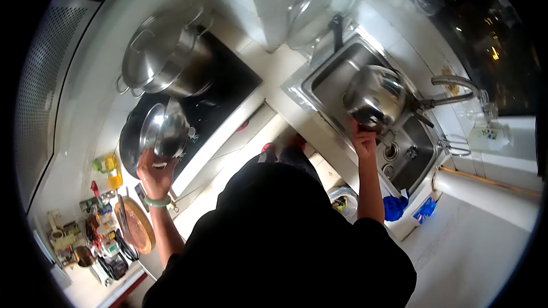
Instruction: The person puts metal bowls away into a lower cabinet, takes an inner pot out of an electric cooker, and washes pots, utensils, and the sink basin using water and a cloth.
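Observation:
On the left, my left hand [155,172], with a green bangle at the wrist, has its fingers closed on the near edge of a shiny domed steel lid [171,131]. A small knob shows on the lid's right side, and a dark pan [130,147] lies partly hidden beneath it on the stove. Over the sink [326,82], my right hand [364,138] grips the near rim of a rounded steel bowl [375,98]. The bowl is tilted beside the faucet [448,101]. Whether water is running cannot be made out.
A large lidded steel stockpot [194,71] stands on the black cooktop [242,80]. Behind the sink leans a glass lid [325,8]. A round wooden cutting board [140,228] and several seasoning containers sit at lower left. A lined bin [344,201] is below the sink's edge.

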